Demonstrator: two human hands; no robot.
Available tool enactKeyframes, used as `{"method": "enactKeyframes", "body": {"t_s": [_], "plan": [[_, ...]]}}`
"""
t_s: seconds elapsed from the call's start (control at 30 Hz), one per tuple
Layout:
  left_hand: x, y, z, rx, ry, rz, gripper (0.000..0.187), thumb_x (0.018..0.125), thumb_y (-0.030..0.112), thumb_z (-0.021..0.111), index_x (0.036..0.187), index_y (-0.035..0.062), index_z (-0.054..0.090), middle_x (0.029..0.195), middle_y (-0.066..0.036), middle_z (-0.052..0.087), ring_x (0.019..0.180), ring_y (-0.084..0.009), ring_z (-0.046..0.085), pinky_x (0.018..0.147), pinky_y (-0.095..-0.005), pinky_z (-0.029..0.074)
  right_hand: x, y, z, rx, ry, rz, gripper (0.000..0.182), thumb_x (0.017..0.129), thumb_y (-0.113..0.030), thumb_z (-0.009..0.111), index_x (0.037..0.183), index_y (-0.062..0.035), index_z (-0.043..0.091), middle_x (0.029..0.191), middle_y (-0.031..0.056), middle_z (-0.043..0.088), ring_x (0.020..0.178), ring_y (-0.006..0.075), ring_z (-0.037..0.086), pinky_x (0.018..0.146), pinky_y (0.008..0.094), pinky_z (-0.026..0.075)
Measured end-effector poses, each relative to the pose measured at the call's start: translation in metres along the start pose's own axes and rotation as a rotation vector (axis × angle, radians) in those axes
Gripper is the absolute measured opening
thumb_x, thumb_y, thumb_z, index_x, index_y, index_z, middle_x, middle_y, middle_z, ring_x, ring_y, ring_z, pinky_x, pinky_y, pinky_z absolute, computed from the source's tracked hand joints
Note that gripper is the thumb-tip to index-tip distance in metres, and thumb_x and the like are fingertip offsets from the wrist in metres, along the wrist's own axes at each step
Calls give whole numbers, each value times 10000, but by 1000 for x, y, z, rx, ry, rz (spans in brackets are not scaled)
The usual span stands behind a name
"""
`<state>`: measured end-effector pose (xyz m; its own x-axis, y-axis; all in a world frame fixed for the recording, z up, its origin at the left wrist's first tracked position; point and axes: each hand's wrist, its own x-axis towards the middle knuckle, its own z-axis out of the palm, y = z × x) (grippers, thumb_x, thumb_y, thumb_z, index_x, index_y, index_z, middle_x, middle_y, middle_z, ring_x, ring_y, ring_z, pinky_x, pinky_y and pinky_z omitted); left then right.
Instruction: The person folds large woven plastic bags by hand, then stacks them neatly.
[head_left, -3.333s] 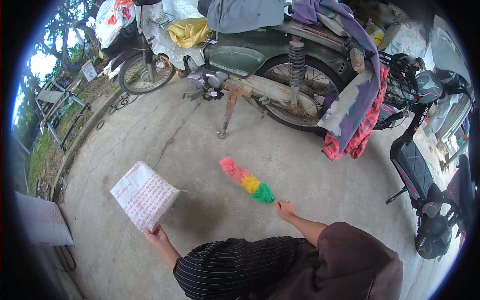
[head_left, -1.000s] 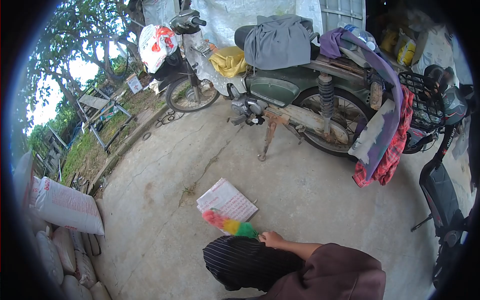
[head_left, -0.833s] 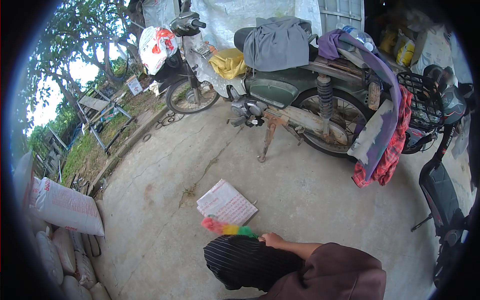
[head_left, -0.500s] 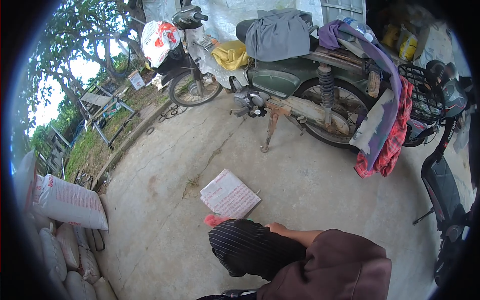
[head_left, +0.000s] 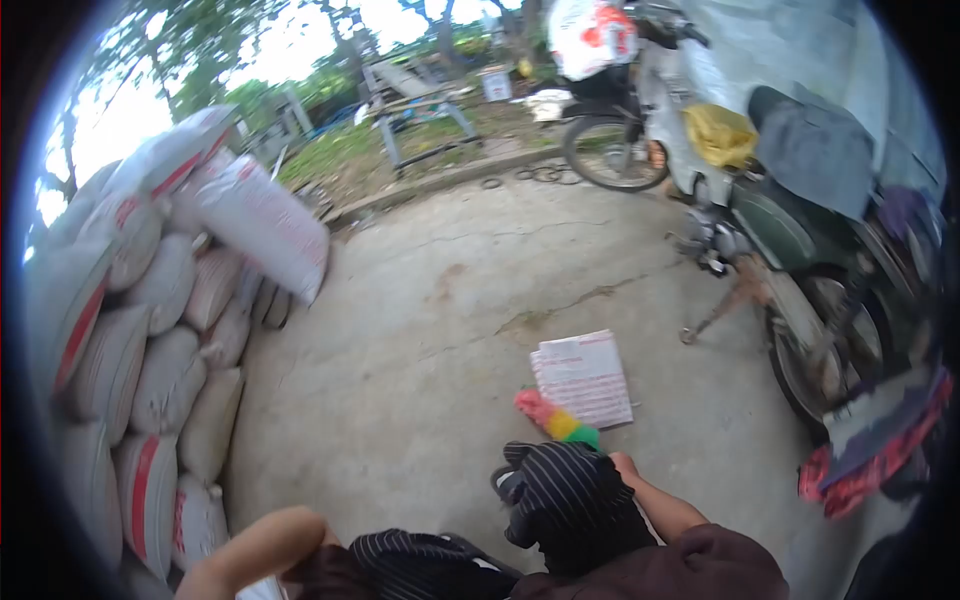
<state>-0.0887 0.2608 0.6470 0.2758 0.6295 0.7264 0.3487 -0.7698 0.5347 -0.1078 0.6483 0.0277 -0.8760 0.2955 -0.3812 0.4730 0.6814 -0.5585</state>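
My right hand [head_left: 622,465] is partly hidden behind my right knee in striped black cloth [head_left: 575,500]. Only the back of the hand shows, right beside the green end of a fluffy pink, yellow and green duster [head_left: 560,420]. The fingers appear closed round the duster's handle end, though the knee covers the grip. The duster's pink tip points up and left, by the lower left corner of a flat, folded white sack with red print [head_left: 585,378] on the concrete. My left arm [head_left: 265,540] is bent at the lower left, its hand outside the frame.
Full white sacks [head_left: 165,380] are stacked on the left, one leaning [head_left: 265,225] outward. A green motorbike [head_left: 790,225] with a kickstand and a yellow bag [head_left: 722,135] stands at the right. Behind the concrete floor [head_left: 420,330] runs a kerb with grass and a metal frame [head_left: 420,115].
My view has turned left, bringing the sack stack and my left arm into frame. More of the duster shows past my knee. The folded sack lies on the floor in both frames.
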Motion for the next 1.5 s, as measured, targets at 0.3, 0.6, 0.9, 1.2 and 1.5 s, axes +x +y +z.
{"method": "enactKeyframes", "body": {"t_s": [0.3,0.6,0.9,1.2,1.5], "plan": [[-166,85,80,714,612,-341,420,887,425,532,948,43,694,914,-176,661,830,-276,609,834,-445,456,103,-88,-14,199,175,-343,340,842,-303,561,778,23,630,781,212,611,736,353,593,646,439,447],[-245,103,316,1657,2632,-655,472,894,400,513,1148,10,591,927,-104,618,800,-155,570,738,-343,470,147,-125,36,190,36,-496,310,863,-265,552,809,33,621,734,155,627,663,285,593,606,399,444],[-392,-35,481,963,2174,-3000,912,626,318,730,1374,37,291,1438,-222,251,1297,-409,286,994,-621,267,125,-263,53,189,-295,-860,236,889,-200,538,833,22,593,634,1,540,547,124,498,505,290,392],[-425,-7,483,2062,1844,-2559,472,726,97,591,1173,-39,522,1188,-208,559,1146,-357,500,940,-472,391,60,-347,41,80,-591,-694,209,892,-236,540,796,-52,563,494,-44,356,351,59,302,331,256,238],[-346,-83,208,1991,1076,-1602,584,692,97,606,1240,-58,477,1271,-188,517,1174,-315,515,940,-389,440,-24,-444,54,349,-1172,-276,448,919,-432,487,1073,-13,534,923,147,645,355,48,290,341,225,238]]}}
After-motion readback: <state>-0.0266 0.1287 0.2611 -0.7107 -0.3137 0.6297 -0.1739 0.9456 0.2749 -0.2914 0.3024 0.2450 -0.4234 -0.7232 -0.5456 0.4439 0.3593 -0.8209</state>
